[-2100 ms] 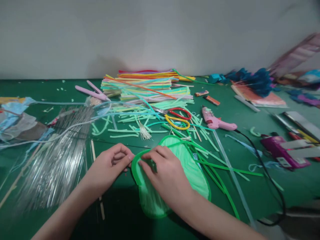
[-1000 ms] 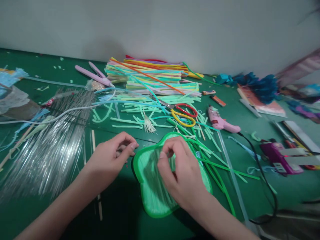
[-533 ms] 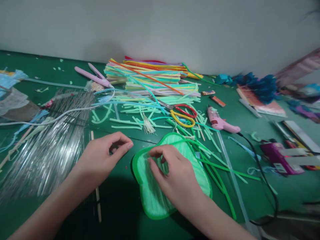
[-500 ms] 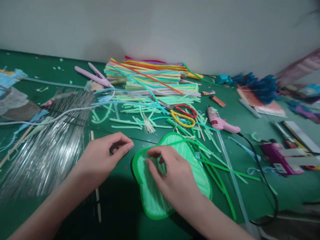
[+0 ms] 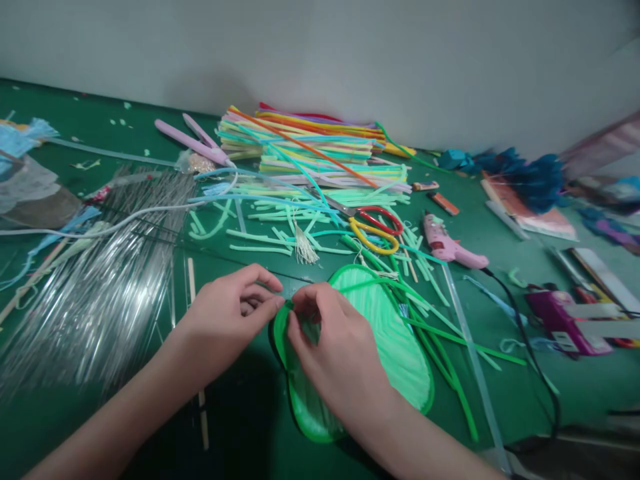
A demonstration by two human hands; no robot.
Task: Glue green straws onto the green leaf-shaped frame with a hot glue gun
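A flat, lobed light-green shape (image 5: pixel 400 333) with a darker green fuzzy rim lies on the table, partly covered by my right hand (image 5: pixel 340 340). Thumb and forefinger of that hand pinch a green pipe cleaner (image 5: pixel 360 285) at the shape's upper left edge. My left hand (image 5: pixel 233 310) meets it there from the left, its fingers curled and its thumb tip at the same bit of green. The exact grip is partly hidden by the fingers. More green pipe cleaners (image 5: pixel 435 360) trail to the right of the shape.
Scissors (image 5: pixel 375 230) with red and yellow handles lie beyond my hands, before bundled coloured pipe cleaners (image 5: pixel 310 143). To the right are a pink glue gun (image 5: pixel 450 247) and its black cord. Silvery strands (image 5: pixel 100 300) spread at left, near a wooden stick (image 5: pixel 203 400).
My left hand has moved right to the shape's edge and closed in beside my right fingertips. The view has shifted slightly. My right hand now pinches at the upper left rim.
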